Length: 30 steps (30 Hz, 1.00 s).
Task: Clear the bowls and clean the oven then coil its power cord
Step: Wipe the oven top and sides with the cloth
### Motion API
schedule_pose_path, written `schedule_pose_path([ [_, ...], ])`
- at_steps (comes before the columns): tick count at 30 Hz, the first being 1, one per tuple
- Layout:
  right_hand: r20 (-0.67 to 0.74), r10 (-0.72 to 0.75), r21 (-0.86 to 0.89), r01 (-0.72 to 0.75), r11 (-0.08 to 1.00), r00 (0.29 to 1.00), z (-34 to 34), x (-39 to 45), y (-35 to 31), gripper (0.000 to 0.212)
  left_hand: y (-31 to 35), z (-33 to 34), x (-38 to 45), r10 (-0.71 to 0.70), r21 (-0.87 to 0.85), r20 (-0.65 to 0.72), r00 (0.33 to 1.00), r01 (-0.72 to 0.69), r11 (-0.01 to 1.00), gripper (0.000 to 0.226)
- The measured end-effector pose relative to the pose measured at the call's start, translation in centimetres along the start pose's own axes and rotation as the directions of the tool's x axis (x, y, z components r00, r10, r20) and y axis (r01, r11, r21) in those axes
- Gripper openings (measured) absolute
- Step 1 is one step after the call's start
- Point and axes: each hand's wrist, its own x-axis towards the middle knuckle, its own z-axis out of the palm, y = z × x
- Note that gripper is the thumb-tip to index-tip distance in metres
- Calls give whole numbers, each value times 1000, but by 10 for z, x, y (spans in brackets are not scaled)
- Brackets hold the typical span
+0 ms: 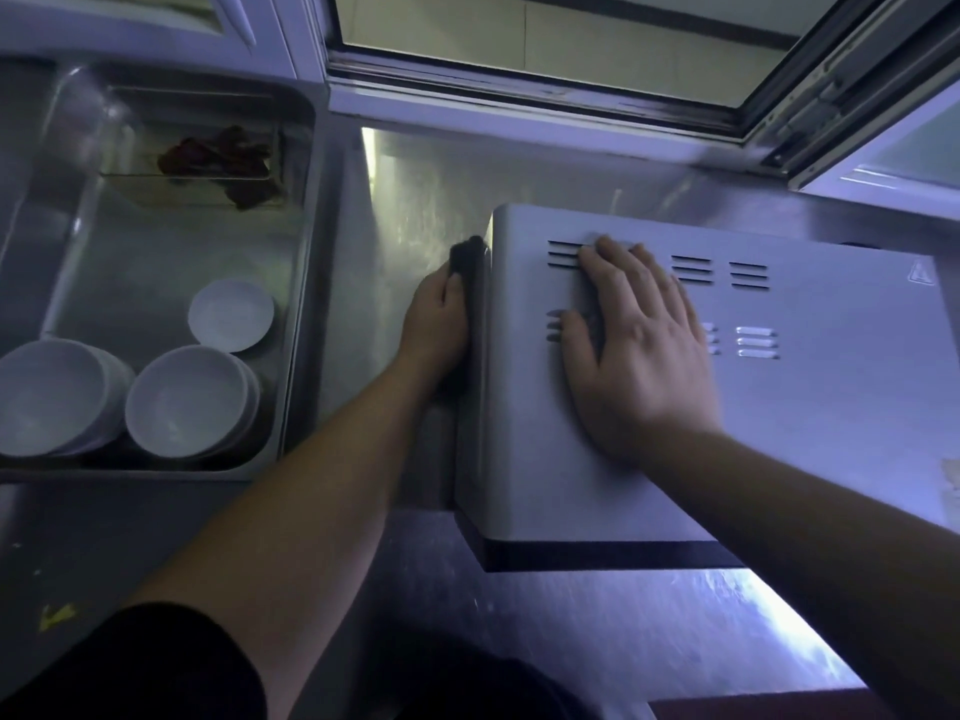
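left hand (pixel 439 314) grips dark cloth (pixel 467 257) against oven (pixel 727 407) edge at 9 o'clock | right hand (pixel 631 345) flat, fingers spread, on top | bare counter (pixel 597 631) at 6 | bowls (pixel 187 402) in sink (pixel 296 283)

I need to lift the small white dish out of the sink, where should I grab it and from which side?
Pinch the small dish by its thin rim, coming down from above on the far or right side. It lies flat and shallow on the sink floor, with the two bowl stacks crowding its near side, so the far edge looks freest.
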Motion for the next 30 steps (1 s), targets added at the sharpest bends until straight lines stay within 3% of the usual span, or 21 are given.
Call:
schedule_pose_path([
  [8,3,2,14,-2,1000,1000,1,-1,0,61,-40,7,-15,-163,9,36,986,163,987,41],
  [23,2,-2,1,2,1000,1000,0,-1,0,60,-89,3,-145,-247,-149,38,968,250,957,42],
  [25,-1,-2,1,2,1000,1000,0,-1,0,60,-91,4,-160,-263,-109,28,964,264,958,42],
  [30,24,-4,1,4,1000,1000,-2,-2,0,60,-99,8,-191,-324,-135,63,944,330,934,30],
])
